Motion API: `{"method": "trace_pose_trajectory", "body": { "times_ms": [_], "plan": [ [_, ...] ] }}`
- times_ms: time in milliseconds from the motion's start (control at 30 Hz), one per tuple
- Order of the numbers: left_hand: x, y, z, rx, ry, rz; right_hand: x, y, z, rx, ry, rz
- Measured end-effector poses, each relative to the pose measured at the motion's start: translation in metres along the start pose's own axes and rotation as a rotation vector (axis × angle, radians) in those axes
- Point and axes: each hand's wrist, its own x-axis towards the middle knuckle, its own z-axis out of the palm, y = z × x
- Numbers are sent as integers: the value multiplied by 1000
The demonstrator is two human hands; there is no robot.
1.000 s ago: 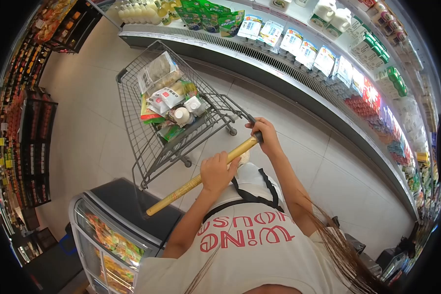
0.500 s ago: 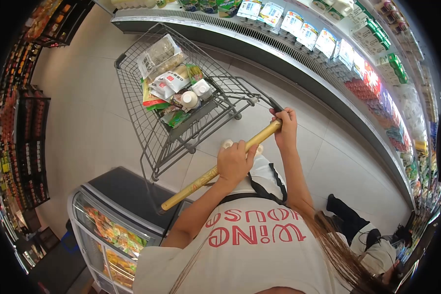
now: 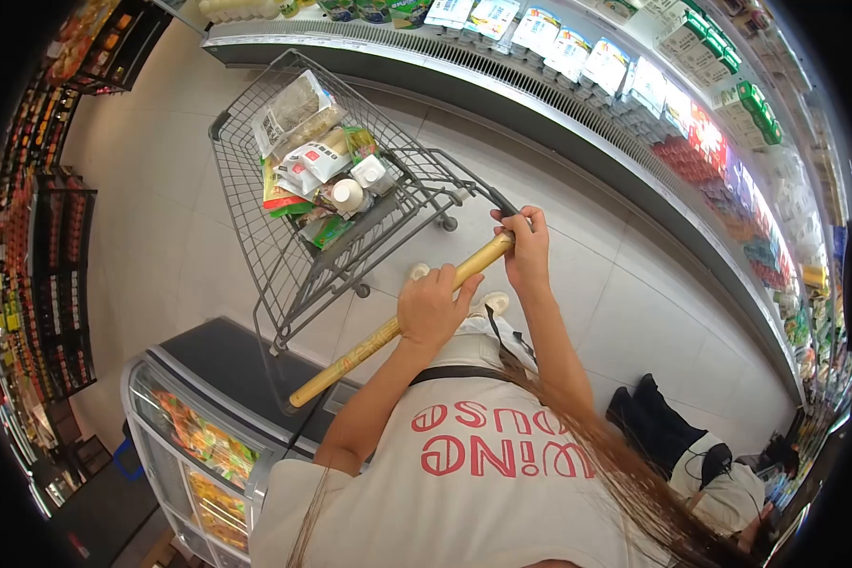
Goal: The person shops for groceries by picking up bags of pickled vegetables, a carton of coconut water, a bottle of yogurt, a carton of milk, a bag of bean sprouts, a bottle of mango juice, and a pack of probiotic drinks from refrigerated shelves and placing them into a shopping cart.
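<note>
My left hand (image 3: 430, 308) is wrapped round the middle of the yellow handle (image 3: 369, 347) of a shopping cart. My right hand (image 3: 523, 248) curls round the handle's right end, where it meets the dark grey frame. Ahead of both hands stands the grey wire shopping cart (image 3: 246, 222). In its basket lie a large clear bag with a label (image 3: 293, 106), white packets (image 3: 318, 163), a white-capped bottle (image 3: 348, 196), a second white-topped container (image 3: 373, 174) and a green packet (image 3: 327, 232). What the clear bag contains I cannot make out.
A long chilled shelf (image 3: 559, 104) of cartons and pouches curves along the front and right. At lower left stands a glass-sided display case (image 3: 189, 445) close to the cart. Dark shelving (image 3: 62, 284) lines the far left. A person (image 3: 691, 454) is at lower right.
Both hands, the handle and the cart have shifted a little to the left in the view. The grip of each hand stays the same.
</note>
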Motion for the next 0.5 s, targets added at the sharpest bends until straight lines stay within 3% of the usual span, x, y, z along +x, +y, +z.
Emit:
{"method": "trace_pose_trajectory", "body": {
  "times_ms": [233, 400, 433, 467, 500],
  "plan": [
    [-3, 31, 4, 109, 75, 6, -1, -19, -17, -118, -96, -35],
    [4, 38, 7, 199, 153, 35, 5, -22, -11, -187, -41, -145],
    [5, 41, 9, 173, 114, -21, 5, -20, -11, -233, -34, -218],
    [1, 36, 13, 146, 60, -57, 32, 9, -27, -519, 37, -538],
    [31, 69, 37, 63, 29, 103, 40, -37, -68, -513, 194, -637]
  ]
}}
